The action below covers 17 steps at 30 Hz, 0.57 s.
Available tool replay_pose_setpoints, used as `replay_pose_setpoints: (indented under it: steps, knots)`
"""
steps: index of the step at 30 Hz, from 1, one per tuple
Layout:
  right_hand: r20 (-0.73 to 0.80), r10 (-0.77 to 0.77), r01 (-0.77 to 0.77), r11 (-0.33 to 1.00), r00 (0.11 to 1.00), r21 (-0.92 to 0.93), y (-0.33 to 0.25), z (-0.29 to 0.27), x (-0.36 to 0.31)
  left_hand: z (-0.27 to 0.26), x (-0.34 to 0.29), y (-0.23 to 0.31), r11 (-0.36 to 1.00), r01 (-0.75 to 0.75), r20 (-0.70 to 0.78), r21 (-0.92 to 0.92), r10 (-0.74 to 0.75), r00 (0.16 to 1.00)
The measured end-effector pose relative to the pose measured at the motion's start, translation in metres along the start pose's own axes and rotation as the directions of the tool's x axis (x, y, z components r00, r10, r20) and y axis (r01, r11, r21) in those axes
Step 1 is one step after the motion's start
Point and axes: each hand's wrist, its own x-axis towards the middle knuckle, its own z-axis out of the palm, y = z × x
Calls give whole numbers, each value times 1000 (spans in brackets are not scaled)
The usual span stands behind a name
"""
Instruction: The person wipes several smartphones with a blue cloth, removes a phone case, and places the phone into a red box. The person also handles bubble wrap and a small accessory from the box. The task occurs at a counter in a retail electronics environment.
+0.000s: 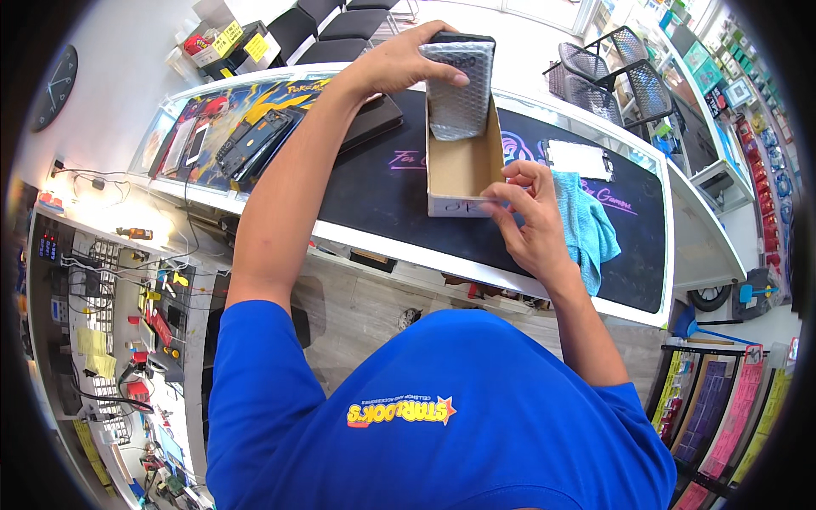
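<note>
My left hand grips a flat rectangular item in clear bubble wrap, tilted over the far end of an open cardboard box. A black edge shows behind the wrap; I cannot tell whether it belongs to the same item. The lower end of the wrap reaches inside the box, whose near part shows bare brown cardboard. At the box's near right corner, the thumb and fingers of my right hand are pinched together on the rim. A crumpled turquoise cloth lies just beyond that hand.
The box stands on a dark mat on a white-edged counter. Left on it are a dark flat case, a stack of black devices and a white phone. A white sheet lies right; mesh chairs stand beyond.
</note>
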Motion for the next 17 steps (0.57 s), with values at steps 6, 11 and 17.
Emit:
replay_pose_setpoints:
  steps: [6,11,17]
  knots:
    - [0,56,-55,997,998,54,0,1,3,21,10,-31,976,55,-3,-212,-57,998]
    - [-7,50,-49,996,999,72,9,4,0,48,-1,-33,949,58,-144,-308,-107,984]
    - [-27,21,-19,997,999,81,18,10,-2,61,-7,-35,936,-6,-203,-351,-71,977]
